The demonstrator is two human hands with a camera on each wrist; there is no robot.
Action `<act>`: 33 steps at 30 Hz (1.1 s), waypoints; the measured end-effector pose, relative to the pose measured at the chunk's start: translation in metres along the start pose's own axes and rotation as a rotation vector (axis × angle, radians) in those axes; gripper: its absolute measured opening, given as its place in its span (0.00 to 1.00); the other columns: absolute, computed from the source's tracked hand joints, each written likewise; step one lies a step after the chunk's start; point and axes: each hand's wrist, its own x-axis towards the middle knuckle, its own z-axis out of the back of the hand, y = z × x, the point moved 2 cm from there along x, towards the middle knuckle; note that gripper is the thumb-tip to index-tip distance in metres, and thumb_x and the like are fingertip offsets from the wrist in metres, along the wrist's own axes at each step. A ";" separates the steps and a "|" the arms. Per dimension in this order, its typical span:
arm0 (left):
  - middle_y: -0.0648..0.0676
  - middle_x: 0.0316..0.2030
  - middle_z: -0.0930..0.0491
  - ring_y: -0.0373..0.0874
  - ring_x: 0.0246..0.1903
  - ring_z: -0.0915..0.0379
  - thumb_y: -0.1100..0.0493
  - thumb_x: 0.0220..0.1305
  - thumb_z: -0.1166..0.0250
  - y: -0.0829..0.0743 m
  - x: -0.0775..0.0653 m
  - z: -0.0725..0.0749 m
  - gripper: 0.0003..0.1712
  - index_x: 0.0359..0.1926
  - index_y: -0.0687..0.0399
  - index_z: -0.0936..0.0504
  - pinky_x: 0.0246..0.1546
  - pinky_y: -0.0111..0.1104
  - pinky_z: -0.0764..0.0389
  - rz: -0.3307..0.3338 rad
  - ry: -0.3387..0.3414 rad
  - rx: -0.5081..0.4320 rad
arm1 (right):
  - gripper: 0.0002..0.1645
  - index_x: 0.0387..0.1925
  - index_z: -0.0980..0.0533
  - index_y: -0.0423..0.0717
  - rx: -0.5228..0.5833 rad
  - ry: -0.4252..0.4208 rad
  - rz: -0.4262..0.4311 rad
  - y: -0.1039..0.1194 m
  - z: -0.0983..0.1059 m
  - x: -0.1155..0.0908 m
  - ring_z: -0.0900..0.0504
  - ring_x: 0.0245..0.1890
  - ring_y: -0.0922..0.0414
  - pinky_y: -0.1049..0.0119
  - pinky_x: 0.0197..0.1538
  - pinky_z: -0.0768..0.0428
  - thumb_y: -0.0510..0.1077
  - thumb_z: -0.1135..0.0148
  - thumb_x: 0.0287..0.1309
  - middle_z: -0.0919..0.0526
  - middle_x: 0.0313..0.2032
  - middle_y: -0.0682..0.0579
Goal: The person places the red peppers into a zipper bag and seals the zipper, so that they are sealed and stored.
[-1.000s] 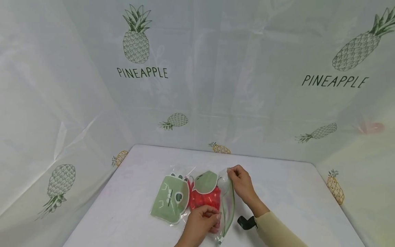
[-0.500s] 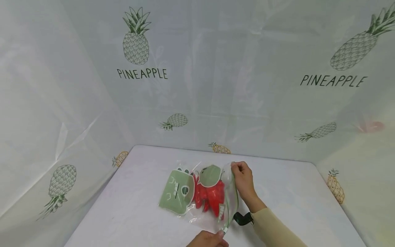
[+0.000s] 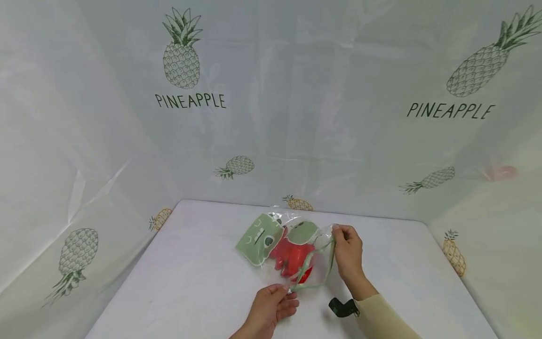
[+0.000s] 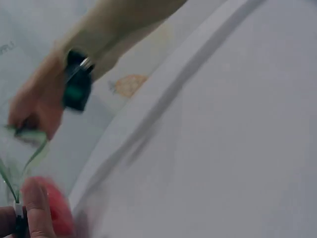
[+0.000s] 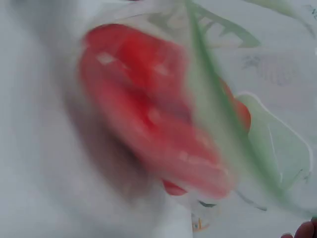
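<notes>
A clear zip bag (image 3: 259,239) with green cartoon-face prints and a green zip edge is held up at a slant over the white table. Glossy red lumpy contents (image 3: 292,259) show through it; their kind is unclear. My left hand (image 3: 267,308) pinches the near end of the zip edge between thumb and forefinger, the other fingers loose. At the far end my right hand (image 3: 349,252) grips the opposite corner. Between the hands the bag's mouth gapes. In the left wrist view the thumb (image 4: 38,208) presses on the zip end. The right wrist view shows the red contents (image 5: 148,109), blurred.
The white table (image 3: 182,273) has a back edge close behind the bag. White sheets (image 3: 271,117) printed with pineapples hang behind and at both sides. A dark wrist camera (image 3: 342,307) sits at the right wrist, beside the sleeve (image 3: 381,318).
My left hand has gone from lying over the red contents to pinching the zip end. The bag has moved right and away from me, its mouth has spread, and the right hand has shifted slightly right.
</notes>
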 end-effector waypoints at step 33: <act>0.54 0.30 0.14 0.39 0.30 0.16 0.62 0.72 0.31 -0.077 0.037 0.057 0.14 0.48 0.73 0.15 0.36 0.31 0.09 -0.171 -0.109 0.343 | 0.16 0.42 0.19 0.31 -0.086 0.295 -0.372 -0.055 0.080 -0.046 0.16 0.38 0.53 0.64 0.41 0.12 0.44 0.36 0.74 0.14 0.37 0.47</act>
